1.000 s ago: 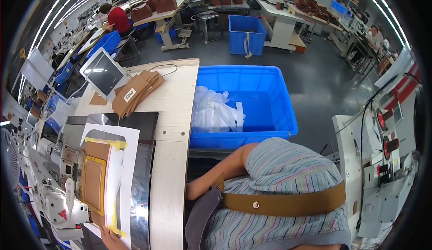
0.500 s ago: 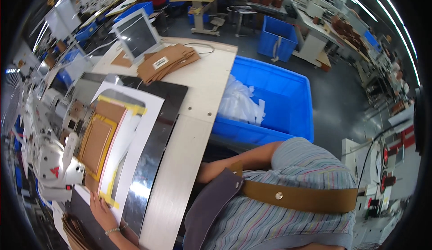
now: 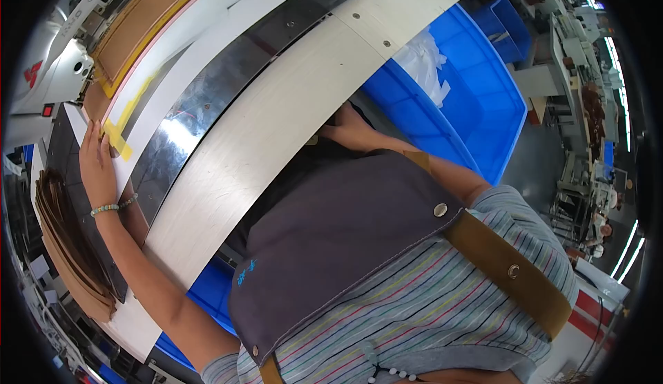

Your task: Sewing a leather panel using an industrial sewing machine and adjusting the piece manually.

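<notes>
My left hand (image 3: pixel 97 161), a beaded bracelet at its wrist, rests with fingers stretched out at the near end of a white sheet (image 3: pixel 207 59) with yellow tape strips (image 3: pixel 119 135). The sheet lies on a dark shiny plate (image 3: pixel 228 87) and bears a brown panel (image 3: pixel 138 28) in a yellow frame, beside a white machine head (image 3: pixel 59 73). My right hand (image 3: pixel 349 128) is at the underside of the pale table's edge (image 3: pixel 207 197), by my dark apron (image 3: pixel 331 232); its fingertips are hidden.
A stack of brown pieces (image 3: pixel 72 246) lies left of my forearm. Right of the table stands a blue bin (image 3: pixel 504 128) holding white strips (image 3: pixel 428 73). Farther right are another blue bin (image 3: pixel 497 32), workbenches and a distant person (image 3: pixel 602 228).
My view has tipped down and turned, bringing the apron and brown stack further into sight. My left hand still rests at the sheet's near end; my right hand remains at the table edge.
</notes>
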Demonstrator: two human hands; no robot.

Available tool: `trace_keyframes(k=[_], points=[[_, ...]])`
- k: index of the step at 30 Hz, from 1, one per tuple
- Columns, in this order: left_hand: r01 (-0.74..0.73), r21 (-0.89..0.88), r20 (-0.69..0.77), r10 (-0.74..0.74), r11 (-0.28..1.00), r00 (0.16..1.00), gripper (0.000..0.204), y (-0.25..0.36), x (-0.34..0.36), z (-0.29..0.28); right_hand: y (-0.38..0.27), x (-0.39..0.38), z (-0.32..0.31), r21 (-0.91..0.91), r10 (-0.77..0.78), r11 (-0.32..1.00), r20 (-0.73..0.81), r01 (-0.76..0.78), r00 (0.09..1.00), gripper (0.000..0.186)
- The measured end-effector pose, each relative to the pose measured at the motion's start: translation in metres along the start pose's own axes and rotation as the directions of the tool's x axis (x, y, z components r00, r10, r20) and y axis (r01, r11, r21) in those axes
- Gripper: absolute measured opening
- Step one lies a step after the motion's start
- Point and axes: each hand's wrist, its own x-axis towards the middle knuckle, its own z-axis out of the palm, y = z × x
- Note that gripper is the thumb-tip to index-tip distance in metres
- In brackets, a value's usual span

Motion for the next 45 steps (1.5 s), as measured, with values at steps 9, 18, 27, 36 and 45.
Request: trace_keyframes(k=[9, 18, 27, 36, 45], points=[[-0.019, -0.003, 0.006, 0.019, 1.000, 1.000, 0.044, 0.003, 0.002, 0.000, 0.014, 0.017, 0.011, 0.305, 0.261, 0.910, 0.102, -0.280, 0.960, 0.064], [-0.038, -0.006, -0.014, 0.038, 0.999, 0.999, 0.043, -0.002, 0.001, 0.001, 0.040, 0.019, 0.021, 0.140, 0.190, 0.968, 0.132, -0.208, 0.973, 0.067], [-0.028, -0.012, -0.007, 0.028, 1.000, 1.000, 0.043, -0.012, -0.001, 0.000, 0.016, -0.015, -0.017, 0.260, -0.076, 0.963, 0.027, 0.066, 0.997, 0.052], [-0.054, -0.013, 0.000, 0.054, 0.998, 0.999, 0.043, -0.009, 0.001, 0.004, 0.003, -0.014, -0.031, -0.234, -0.438, 0.833, 0.277, 0.502, 0.855, 0.035], [-0.035, -0.030, 0.008, 0.035, 0.999, 0.999, 0.044, -0.009, 0.003, 0.004, 0.004, -0.014, -0.029, -0.332, -0.443, 0.788, 0.277, 0.518, 0.853, 0.033]])
